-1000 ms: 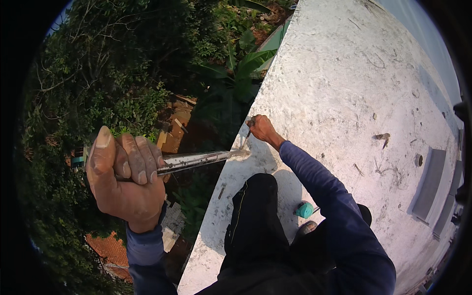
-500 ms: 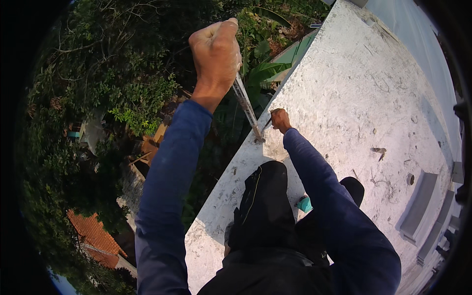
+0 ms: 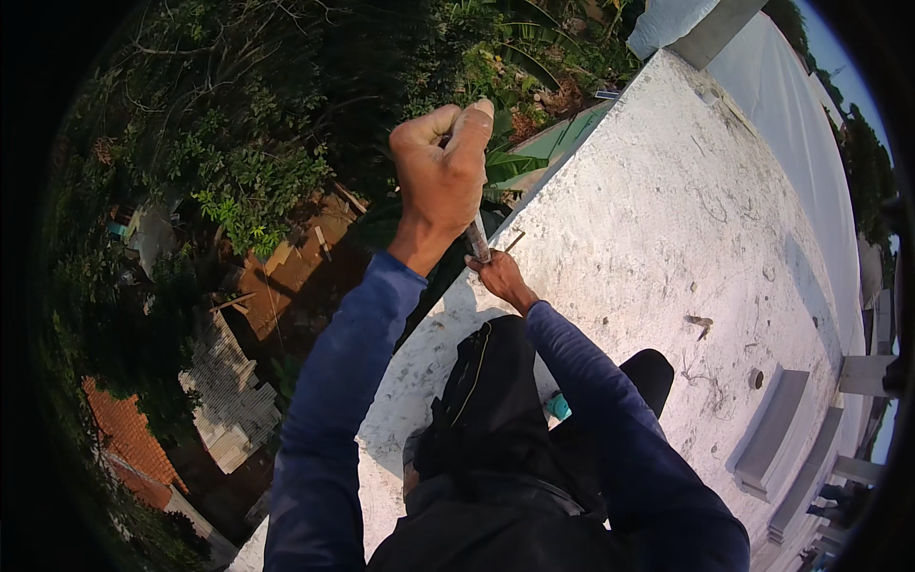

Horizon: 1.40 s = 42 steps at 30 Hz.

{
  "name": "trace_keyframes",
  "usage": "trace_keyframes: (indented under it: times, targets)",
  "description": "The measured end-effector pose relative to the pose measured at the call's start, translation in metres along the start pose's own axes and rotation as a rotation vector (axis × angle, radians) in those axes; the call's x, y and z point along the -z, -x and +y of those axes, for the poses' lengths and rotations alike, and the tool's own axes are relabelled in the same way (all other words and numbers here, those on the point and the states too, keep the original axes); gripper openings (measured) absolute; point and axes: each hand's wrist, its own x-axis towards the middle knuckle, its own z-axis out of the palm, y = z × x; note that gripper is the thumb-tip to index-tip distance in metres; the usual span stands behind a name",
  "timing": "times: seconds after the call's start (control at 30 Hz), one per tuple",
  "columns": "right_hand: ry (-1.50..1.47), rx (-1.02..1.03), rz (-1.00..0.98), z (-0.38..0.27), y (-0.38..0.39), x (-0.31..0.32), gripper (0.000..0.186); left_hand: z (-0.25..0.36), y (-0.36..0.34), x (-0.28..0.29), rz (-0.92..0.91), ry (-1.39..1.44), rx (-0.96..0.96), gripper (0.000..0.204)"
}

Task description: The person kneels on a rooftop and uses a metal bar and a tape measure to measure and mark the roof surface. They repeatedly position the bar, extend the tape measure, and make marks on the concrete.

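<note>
My left hand (image 3: 440,172) is raised in a fist around a long, pale, stained shaft (image 3: 479,240), which slants down toward the edge of the white concrete slab (image 3: 620,210). At the lower part of the shaft, my right hand (image 3: 502,278) is closed, its thumb side against or very near the shaft. A thin dark rod (image 3: 516,241) sticks out past the fingers of that hand, toward the upper right. My right fingers hide the shaft's lower end. Both hands are over the slab's left edge, ahead of my bent knee (image 3: 491,372).
Beyond the slab's left edge is a drop to trees (image 3: 257,191), a tiled orange roof (image 3: 129,439) and a grey roof (image 3: 229,391) below. Grey concrete blocks (image 3: 772,434) lie at right. A pale sheet (image 3: 791,124) runs along the far right. A turquoise thing (image 3: 559,407) shows by my legs.
My left hand has come down in the view, and the shaft's lower end has gone behind my right hand. My right hand has moved left and nearer, to the shaft. The view has shifted.
</note>
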Motion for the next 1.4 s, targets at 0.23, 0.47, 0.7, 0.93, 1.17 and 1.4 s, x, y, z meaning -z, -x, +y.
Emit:
trace_keyframes:
  times: [0.23, 0.47, 0.7, 0.93, 1.17, 1.4]
  targets:
    - [-0.103, 0.181, -0.012, -0.019, 0.019, 0.078, 0.044, 0.002, -0.065, 0.077, 0.446, 0.359, 0.199, 0.042]
    - [0.51, 0.207, 0.016, -0.043, 0.077, 0.194, 0.041, -0.026, -0.009, 0.095, 0.694, 0.699, 0.468, 0.043]
    - [0.059, 0.208, -0.166, -0.021, 0.057, 0.123, 0.034, 0.043, -0.004, 0.005, 0.094, 0.437, 0.042, 0.04]
    - [0.044, 0.181, -0.271, -0.012, 0.006, 0.077, 0.032, 0.04, 0.006, -0.04, -0.003, 0.102, -0.05, 0.047]
    - [-0.059, 0.377, -0.184, 0.022, -0.028, 0.052, 0.029, 0.029, 0.008, -0.042, -0.124, 0.052, -0.115, 0.046]
    - [-0.127, 0.424, -0.182, 0.032, -0.027, 0.044, 0.024, 0.029, 0.011, -0.042, -0.172, 0.042, -0.123, 0.047]
